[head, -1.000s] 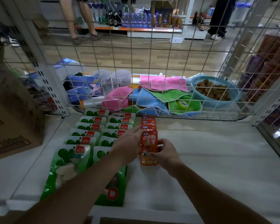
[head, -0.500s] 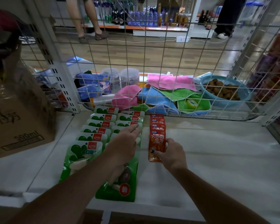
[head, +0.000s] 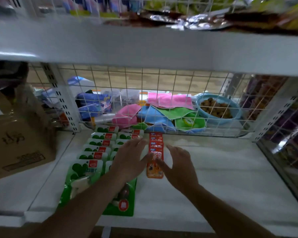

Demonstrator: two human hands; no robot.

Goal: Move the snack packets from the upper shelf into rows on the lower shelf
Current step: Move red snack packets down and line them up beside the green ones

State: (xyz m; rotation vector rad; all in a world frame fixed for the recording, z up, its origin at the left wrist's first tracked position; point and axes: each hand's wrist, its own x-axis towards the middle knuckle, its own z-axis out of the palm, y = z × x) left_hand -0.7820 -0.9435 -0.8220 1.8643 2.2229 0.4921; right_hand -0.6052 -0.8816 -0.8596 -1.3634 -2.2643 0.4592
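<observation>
A row of overlapping red snack packets (head: 154, 169) runs front to back on the white lower shelf (head: 222, 177). Two rows of green packets (head: 93, 157) lie to its left. My left hand (head: 130, 158) rests flat over the right green row, fingers spread, fingertips beside the red row. My right hand (head: 178, 164) hovers just right of the red row, fingers apart, thumb touching the front red packet. Neither hand holds anything. The upper shelf (head: 144, 47) crosses the top, with blurred foil and green packets (head: 187, 19) on it.
A cardboard box (head: 15, 140) stands at the left of the lower shelf. A wire mesh back (head: 162, 86) closes the rear; behind it lie coloured cloths (head: 169, 110) and a blue bowl (head: 237, 115) of brown pieces. Bare shelf extends right of the red row.
My right hand has let go of the front red packet and opened. The view tilted up, so the upper shelf now shows. My left hand spread flatter over the green row.
</observation>
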